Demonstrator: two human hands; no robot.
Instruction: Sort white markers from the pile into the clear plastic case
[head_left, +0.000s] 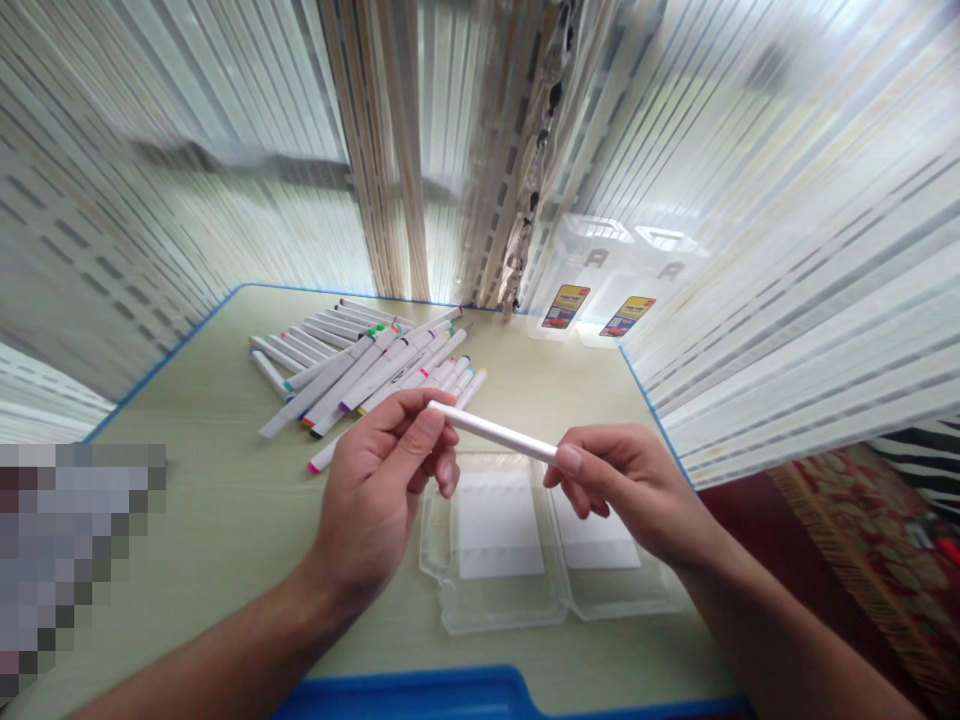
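Observation:
My left hand [386, 480] and my right hand [622, 485] hold one white marker [495, 432] between them, each pinching an end, above the table. Below the marker lies an open clear plastic case [517, 600] with two halves flat on the pale green table [217, 500]. Behind my left hand lies a loose pile of several white markers [367, 365] with coloured caps.
Two clear plastic boxes [611, 290] with yellow and red labels stand at the table's far right corner against striped sheer curtains. A blue edge runs round the table. A red patterned rug [862, 540] lies on the floor at the right. A blurred patch covers the lower left.

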